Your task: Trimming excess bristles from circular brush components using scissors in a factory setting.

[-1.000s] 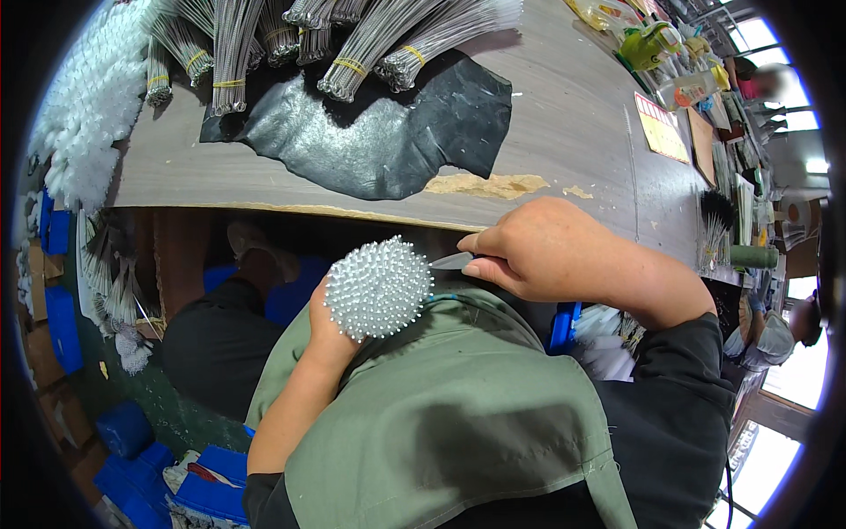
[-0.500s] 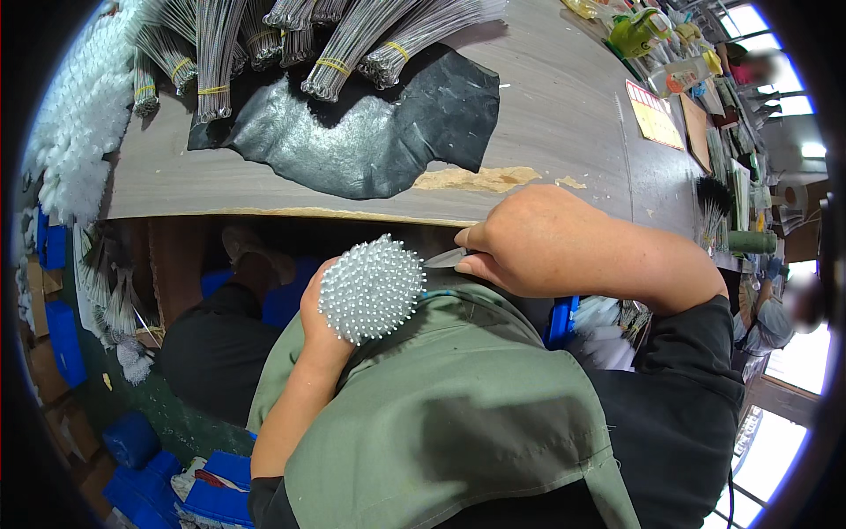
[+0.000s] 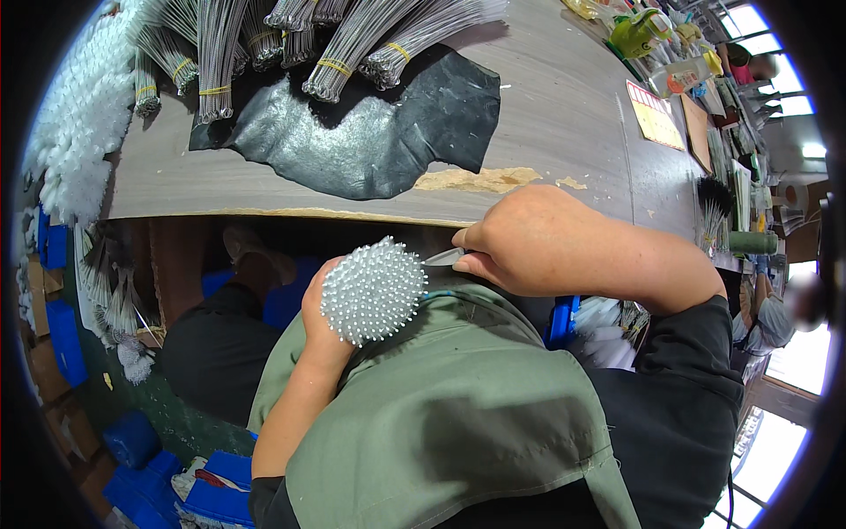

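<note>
My left hand (image 3: pixel 319 310) is closed around a thick bundle of thin grey plastic sticks (image 3: pixel 373 291), whose white tips point up at the camera in a round dome. My right hand (image 3: pixel 542 238) is just right of the bundle, gripping a small metal blade (image 3: pixel 443 257) whose tip touches the bundle's side. Both hands hover over my lap, covered by a green apron (image 3: pixel 458 414), just in front of the table's edge.
A grey wooden table (image 3: pixel 564 115) carries a black sheet (image 3: pixel 370 132) with several banded stick bundles (image 3: pixel 352 40) on it. A white fluffy pile (image 3: pixel 75 123) lies at far left. Blue crates (image 3: pixel 53 309) stand on the floor. Cluttered shelves (image 3: pixel 723 97) are at right.
The view has shifted slightly. My hands keep their grip and the blade stays at the bundle's right side.
</note>
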The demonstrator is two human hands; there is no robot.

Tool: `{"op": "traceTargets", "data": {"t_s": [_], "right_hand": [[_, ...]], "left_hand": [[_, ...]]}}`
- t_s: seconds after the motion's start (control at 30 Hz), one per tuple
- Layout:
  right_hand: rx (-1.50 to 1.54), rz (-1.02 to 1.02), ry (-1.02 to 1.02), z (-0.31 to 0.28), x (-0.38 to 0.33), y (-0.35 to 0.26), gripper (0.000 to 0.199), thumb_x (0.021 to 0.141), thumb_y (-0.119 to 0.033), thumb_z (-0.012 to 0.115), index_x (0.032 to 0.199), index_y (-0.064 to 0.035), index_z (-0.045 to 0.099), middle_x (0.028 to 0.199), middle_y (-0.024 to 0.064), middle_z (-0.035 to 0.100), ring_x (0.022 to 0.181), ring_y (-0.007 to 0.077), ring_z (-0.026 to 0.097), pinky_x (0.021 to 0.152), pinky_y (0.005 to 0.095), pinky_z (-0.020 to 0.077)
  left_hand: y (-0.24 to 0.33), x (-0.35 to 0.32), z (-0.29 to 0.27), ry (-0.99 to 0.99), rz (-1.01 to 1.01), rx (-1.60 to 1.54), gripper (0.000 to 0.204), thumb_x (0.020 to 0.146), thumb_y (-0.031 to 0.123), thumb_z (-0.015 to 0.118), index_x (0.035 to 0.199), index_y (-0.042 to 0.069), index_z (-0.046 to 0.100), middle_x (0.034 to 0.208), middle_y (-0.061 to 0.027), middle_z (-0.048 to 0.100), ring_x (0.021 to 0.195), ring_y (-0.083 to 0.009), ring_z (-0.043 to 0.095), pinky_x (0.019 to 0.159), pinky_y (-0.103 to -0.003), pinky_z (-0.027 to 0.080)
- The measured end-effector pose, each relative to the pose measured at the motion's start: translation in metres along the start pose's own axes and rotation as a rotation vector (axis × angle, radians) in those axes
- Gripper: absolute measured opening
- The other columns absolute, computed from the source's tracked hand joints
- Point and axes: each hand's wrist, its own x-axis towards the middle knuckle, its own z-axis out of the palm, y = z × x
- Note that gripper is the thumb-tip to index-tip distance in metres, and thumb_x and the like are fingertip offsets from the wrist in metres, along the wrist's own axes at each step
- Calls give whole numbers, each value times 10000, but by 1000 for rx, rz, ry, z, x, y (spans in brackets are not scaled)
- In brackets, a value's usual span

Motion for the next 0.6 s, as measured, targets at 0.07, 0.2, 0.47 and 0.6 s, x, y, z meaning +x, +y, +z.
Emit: {"op": "traceTargets", "data": {"t_s": [0.07,0.2,0.47,0.6], "right_hand": [[-28,1,-9,0,-1,-1,282,878,-323,599,896,-58,696,620,175,605,632,373,618,589,462,480],[-39,-30,-6,-4,-5,-1,281,874,-323,601,912,-63,699,624,172,608,625,372,615,584,462,479],[112,-11,30,-6,-6,-2,305,889,-314,587,998,-46,683,698,189,625,686,378,616,623,469,474],[265,-26,39,0,-6,-4,310,900,-307,578,1016,-37,674,739,195,637,702,384,615,642,461,474]], "left_hand": [[4,-1,1,-12,73,117,220,875,-4,553,1091,-22,589,1041,-100,653,947,-169,628,853,-305,510],[-14,9,-23,23,51,17,238,857,3,574,1094,-6,593,1059,-103,638,981,-187,611,883,-315,489],[-19,12,-29,2,221,394,224,873,22,545,1092,5,589,1063,-116,635,985,-211,613,897,-327,484],[-10,9,-15,-42,44,-86,233,953,92,428,1097,-24,569,1058,-128,643,955,-211,634,879,-343,511]]}}
